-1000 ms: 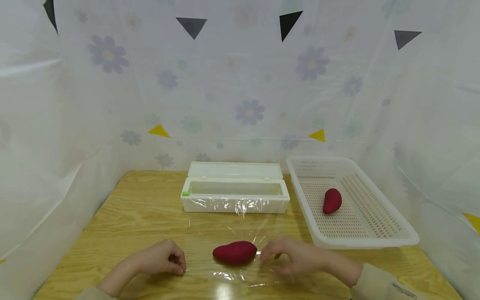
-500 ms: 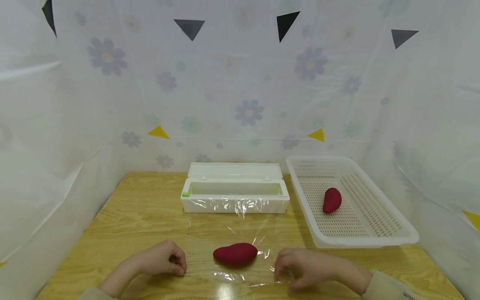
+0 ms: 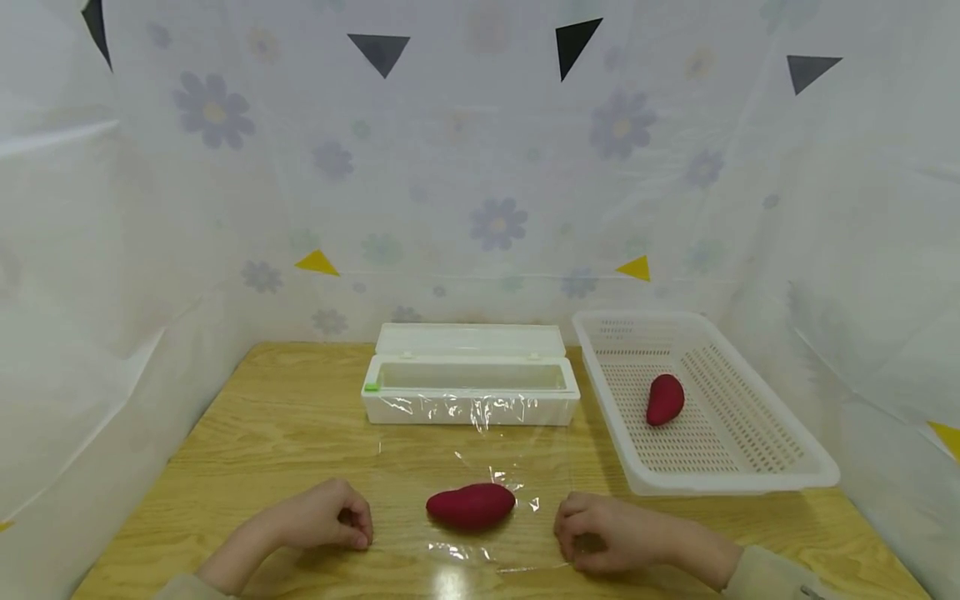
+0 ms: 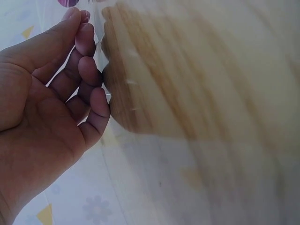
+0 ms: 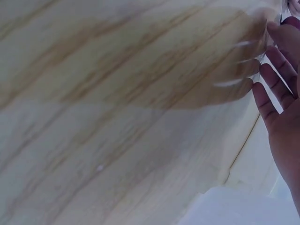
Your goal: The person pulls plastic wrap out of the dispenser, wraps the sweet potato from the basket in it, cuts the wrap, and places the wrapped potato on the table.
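Observation:
A dark red sweet potato (image 3: 471, 507) lies on a sheet of clear cling film (image 3: 405, 492) spread over the wooden table. That film runs back to a white cling film dispenser (image 3: 471, 410), whose lid stands up. To the left of the sweet potato, my left hand (image 3: 326, 518) rests on the table, thumb and index fingertip together at the film's left edge. My right hand (image 3: 611, 532) is on the other side, its curled fingers and thumb pinching the film near its right front corner. The transparent film is hard to make out between the fingertips in both wrist views.
A white perforated basket (image 3: 731, 483) stands at the right, holding another red sweet potato (image 3: 665, 400). A green slider (image 3: 372, 387) sits at the dispenser's left end. Patterned white curtain (image 3: 420, 192) closes off the back and sides of the table (image 3: 285, 417).
My right hand has moved from beside the sweet potato rightward to the film's right edge, and its fingers have closed there. My left hand has stayed in place.

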Demonstrator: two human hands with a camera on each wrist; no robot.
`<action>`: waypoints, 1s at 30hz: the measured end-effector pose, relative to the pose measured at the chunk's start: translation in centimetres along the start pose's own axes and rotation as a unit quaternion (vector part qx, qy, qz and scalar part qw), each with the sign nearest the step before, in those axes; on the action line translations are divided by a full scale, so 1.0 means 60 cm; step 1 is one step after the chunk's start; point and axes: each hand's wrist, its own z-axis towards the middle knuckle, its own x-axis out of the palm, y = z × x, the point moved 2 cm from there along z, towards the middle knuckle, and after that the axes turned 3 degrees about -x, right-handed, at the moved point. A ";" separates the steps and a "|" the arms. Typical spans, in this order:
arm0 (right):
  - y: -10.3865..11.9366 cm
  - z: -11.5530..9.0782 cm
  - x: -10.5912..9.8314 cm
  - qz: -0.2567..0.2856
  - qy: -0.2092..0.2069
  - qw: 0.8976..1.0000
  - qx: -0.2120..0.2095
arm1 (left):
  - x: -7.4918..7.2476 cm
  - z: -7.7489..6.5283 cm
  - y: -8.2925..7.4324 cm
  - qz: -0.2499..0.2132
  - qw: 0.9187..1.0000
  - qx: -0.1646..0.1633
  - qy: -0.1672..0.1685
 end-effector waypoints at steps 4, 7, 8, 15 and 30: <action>-0.004 -0.001 -0.001 0.007 -0.007 1.000 -0.002 | -0.001 0.000 -0.002 -0.002 1.000 0.004 -0.001; -0.008 -0.004 0.000 0.021 -0.012 1.000 0.011 | -0.001 -0.001 0.000 -0.004 1.000 0.006 -0.001; -0.010 -0.005 0.000 0.029 -0.017 0.999 0.017 | -0.001 -0.001 0.001 -0.005 1.000 0.008 -0.002; -0.021 -0.010 -0.004 0.100 -0.066 0.989 0.088 | -0.008 -0.001 0.012 0.006 1.000 0.015 -0.017; -0.037 -0.006 -0.009 0.087 -0.134 0.957 0.244 | -0.042 0.003 0.015 -0.025 0.997 -0.013 -0.070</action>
